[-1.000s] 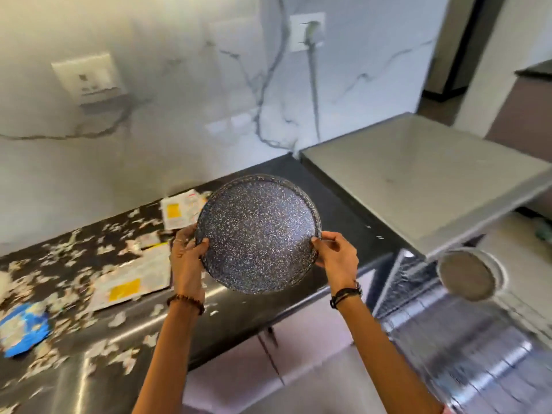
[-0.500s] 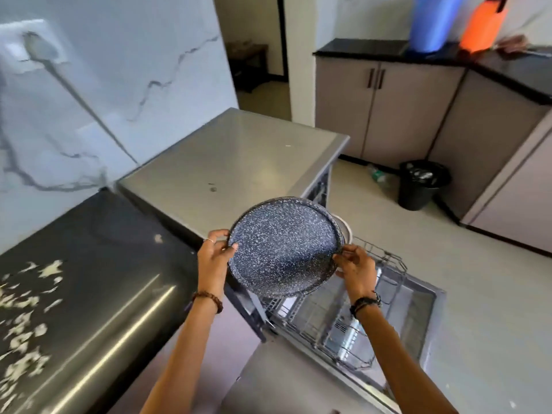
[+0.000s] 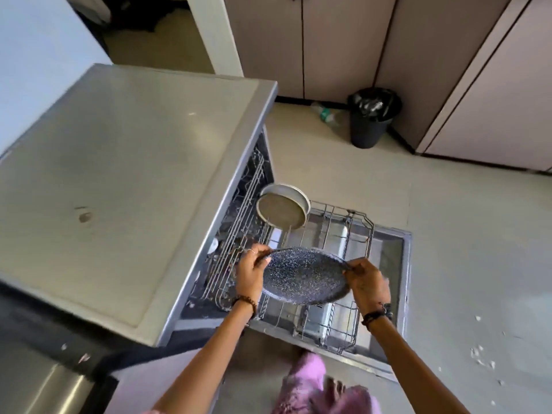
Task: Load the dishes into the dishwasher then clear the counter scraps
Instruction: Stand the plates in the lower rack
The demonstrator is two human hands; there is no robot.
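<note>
While over the rack (image 3: 328,222), left hand (image 3: 251,271) and right hand (image 3: 369,283) grip the speckled plate (image 3: 304,276).

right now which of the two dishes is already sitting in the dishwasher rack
The pale round dish, standing on edge at the rack's far end. The speckled dark plate is not loaded yet: the left hand and right hand grip its rim above the rack.
</note>
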